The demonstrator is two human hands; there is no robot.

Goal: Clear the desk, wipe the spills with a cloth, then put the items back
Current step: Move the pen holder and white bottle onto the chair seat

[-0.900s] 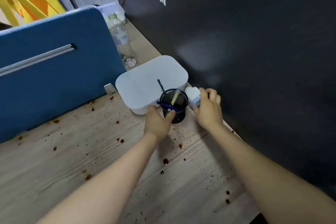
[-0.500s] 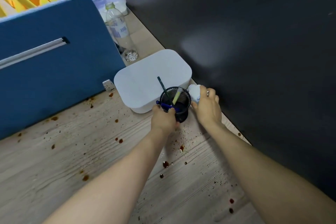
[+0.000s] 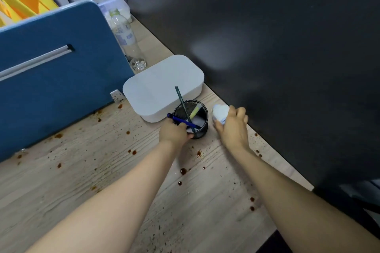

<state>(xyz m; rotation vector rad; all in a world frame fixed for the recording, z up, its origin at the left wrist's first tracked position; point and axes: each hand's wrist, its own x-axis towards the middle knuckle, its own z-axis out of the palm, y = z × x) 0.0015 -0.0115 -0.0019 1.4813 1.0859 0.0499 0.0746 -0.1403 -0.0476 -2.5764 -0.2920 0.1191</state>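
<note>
The left hand (image 3: 174,132) grips the near rim of the black mesh pen cup (image 3: 191,118), which stands upright on the stained wooden surface (image 3: 82,170) against the white plastic box (image 3: 160,86). Just to its right, the right hand (image 3: 233,129) holds a small white bottle (image 3: 220,112), so each hand can lift its own item away from the spills

a: the left hand (image 3: 174,132) covers the near wall of the mesh pen cup (image 3: 198,127), so its fingers there can't be seen.

b: and the right hand (image 3: 233,129)?

a: it hides most of the small white object (image 3: 220,112); what that is, can't tell.

b: the plastic bottle (image 3: 125,37)?

a: label too blurred to read, and the blue divider (image 3: 51,80) cuts off its left side.
</note>
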